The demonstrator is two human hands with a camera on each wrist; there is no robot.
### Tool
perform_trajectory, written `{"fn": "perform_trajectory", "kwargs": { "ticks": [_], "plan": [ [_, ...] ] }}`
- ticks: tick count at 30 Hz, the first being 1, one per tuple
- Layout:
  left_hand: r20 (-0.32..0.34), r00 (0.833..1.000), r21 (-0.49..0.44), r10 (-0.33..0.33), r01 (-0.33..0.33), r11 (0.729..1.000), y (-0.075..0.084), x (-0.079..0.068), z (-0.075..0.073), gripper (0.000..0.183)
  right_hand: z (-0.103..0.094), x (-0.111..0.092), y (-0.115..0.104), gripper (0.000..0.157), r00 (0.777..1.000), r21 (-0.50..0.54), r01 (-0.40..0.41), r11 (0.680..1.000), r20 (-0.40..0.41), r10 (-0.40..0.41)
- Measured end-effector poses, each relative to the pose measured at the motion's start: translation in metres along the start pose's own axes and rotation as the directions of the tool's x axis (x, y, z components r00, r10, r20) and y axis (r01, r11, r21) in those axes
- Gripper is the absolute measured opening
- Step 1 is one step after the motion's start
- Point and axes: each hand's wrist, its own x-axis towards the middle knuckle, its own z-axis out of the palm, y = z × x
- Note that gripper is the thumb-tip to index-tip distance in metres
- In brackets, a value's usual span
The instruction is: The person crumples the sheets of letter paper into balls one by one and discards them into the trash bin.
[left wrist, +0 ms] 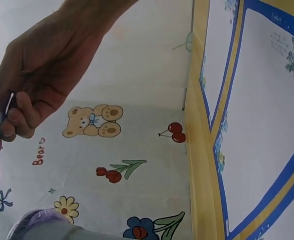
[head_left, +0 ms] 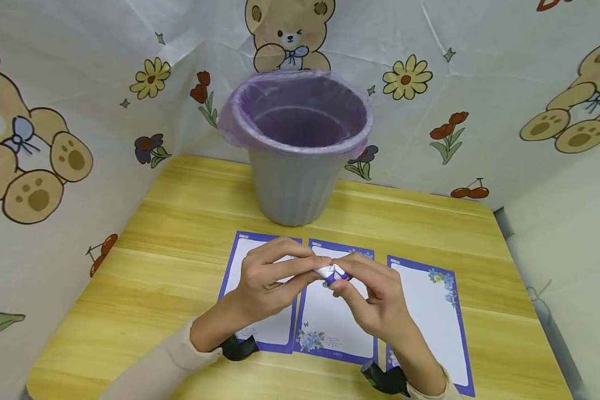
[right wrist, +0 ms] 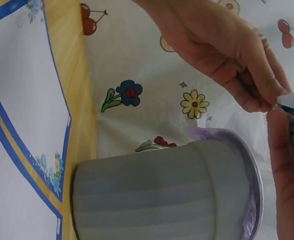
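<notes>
Table (head_left: 195, 200) below the grip, left hand (head_left: 272, 275) and right hand (head_left: 380, 294) pinched folded paper (head_left: 333, 273), likely light, crushable, best held endwise.

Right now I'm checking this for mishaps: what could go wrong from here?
The folded paper, pinched by the left hand and right hand, might slip and drop onto the middle sheet. The right forearm crosses over the right sheet, so lowering it could shift that sheet. The liner hangs over the rim of the bin and might slide if tugged.
</notes>
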Motion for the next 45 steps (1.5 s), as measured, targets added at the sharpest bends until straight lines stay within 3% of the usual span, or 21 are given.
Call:
{"fn": "perform_trajectory", "kwargs": {
  "ticks": [6,9,14,20,24,29,32,35,39,45],
  "plan": [
    [-0.020,0.996,-0.087,-0.084,0.082,0.993,0.002,-0.004,0.002,0.013,0.007,0.010,0.002,0.032,0.991,-0.188,0.116,0.975,-0.050,-0.127],
    [0.000,0.991,-0.136,-0.136,0.135,0.981,0.001,-0.007,0.000,0.015,0.007,0.013,0.004,0.035,0.988,-0.259,0.133,0.957,-0.047,-0.150],
    [0.037,0.970,-0.153,-0.241,0.244,0.958,-0.001,-0.006,-0.009,0.023,0.003,0.021,0.010,0.032,0.991,-0.280,0.128,0.951,0.003,-0.133],
    [0.045,0.922,-0.093,-0.384,0.386,0.918,-0.003,0.003,-0.015,0.035,-0.003,0.040,0.019,0.034,0.998,-0.259,0.069,0.963,0.006,-0.070],
    [0.024,0.901,-0.075,-0.432,0.433,0.898,-0.009,0.009,-0.016,0.044,-0.011,0.065,0.020,0.041,0.994,-0.303,0.059,0.951,-0.070,-0.084],
    [0.036,0.885,-0.045,-0.464,0.466,0.884,-0.012,0.007,-0.019,0.038,-0.028,0.113,0.029,0.050,0.956,-0.394,0.026,0.919,-0.260,-0.138],
    [0.074,0.876,-0.030,-0.477,0.480,0.877,-0.012,0.002,-0.020,0.034,-0.037,0.138,0.044,0.038,0.930,-0.423,-0.031,0.905,-0.344,-0.128],
    [0.106,0.864,-0.014,-0.493,0.497,0.868,-0.013,-0.002,-0.019,0.033,-0.038,0.156,0.062,0.023,0.924,-0.420,-0.102,0.902,-0.376,-0.071],
    [0.110,0.850,0.026,-0.516,0.516,0.856,-0.016,-0.005,-0.021,0.032,-0.034,0.164,0.077,0.019,0.928,-0.411,-0.179,0.894,-0.374,0.014],
    [0.091,0.841,0.044,-0.534,0.532,0.845,-0.019,-0.004,-0.027,0.031,-0.037,0.166,0.078,0.021,0.912,-0.369,-0.243,0.897,-0.402,0.082]
  ]
}}
